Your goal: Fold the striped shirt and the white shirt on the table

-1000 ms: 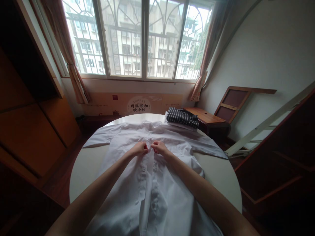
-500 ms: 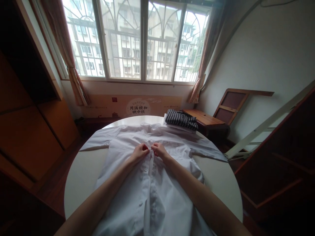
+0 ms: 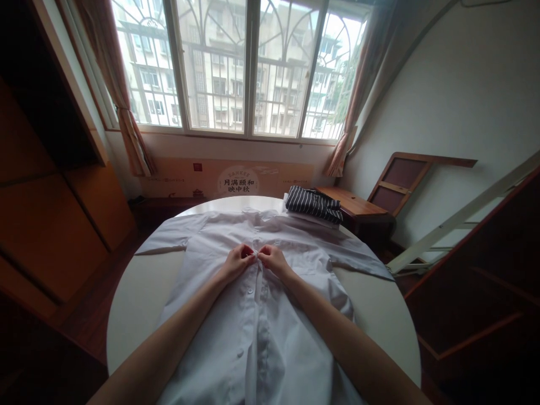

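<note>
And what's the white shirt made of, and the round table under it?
The shirt looks like thin cloth, perhaps cotton or a blend, with a soft sheen: it wrinkles easily. The table looks smooth, white and slightly glossy, shining near its far edge; maybe laminate or painted wood.

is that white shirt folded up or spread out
Spread out: the white shirt lies across the round table, its sleeves reaching out to either side.

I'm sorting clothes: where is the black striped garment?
In the head view, the black striped garment lies folded near the far edge of the round table, right of centre, beyond the white shirt.
</note>
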Tool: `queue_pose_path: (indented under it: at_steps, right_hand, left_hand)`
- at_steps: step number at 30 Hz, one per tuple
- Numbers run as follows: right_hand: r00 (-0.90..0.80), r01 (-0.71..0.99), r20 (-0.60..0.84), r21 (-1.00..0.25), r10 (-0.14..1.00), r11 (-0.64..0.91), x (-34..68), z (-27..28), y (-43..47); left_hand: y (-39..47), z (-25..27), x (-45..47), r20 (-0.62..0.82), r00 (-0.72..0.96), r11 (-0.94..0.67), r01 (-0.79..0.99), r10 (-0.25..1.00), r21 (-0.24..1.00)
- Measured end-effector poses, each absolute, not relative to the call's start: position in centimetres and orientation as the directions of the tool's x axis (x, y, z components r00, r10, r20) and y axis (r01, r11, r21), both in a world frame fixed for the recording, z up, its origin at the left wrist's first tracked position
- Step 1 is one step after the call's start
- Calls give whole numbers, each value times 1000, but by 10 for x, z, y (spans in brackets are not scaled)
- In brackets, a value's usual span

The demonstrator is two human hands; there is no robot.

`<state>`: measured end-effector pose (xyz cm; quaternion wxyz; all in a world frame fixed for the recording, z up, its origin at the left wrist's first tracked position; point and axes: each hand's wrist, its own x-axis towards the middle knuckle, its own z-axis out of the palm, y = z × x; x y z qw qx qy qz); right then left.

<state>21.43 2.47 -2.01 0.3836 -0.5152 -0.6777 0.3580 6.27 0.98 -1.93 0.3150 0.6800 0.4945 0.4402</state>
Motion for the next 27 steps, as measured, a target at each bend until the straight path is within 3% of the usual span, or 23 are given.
queue_pose_path:
  at_steps: [14,27]
  right_hand:
    - [-168,263,47,-961,985,91,212,-10,17]
    - [-183,359,161,-908,970,218,214,-20,18]
  left_hand:
    - [8,-19,62,286,97,-299,431,953,851]
    - [13,-27,61,282,85,-291,428,956,856]
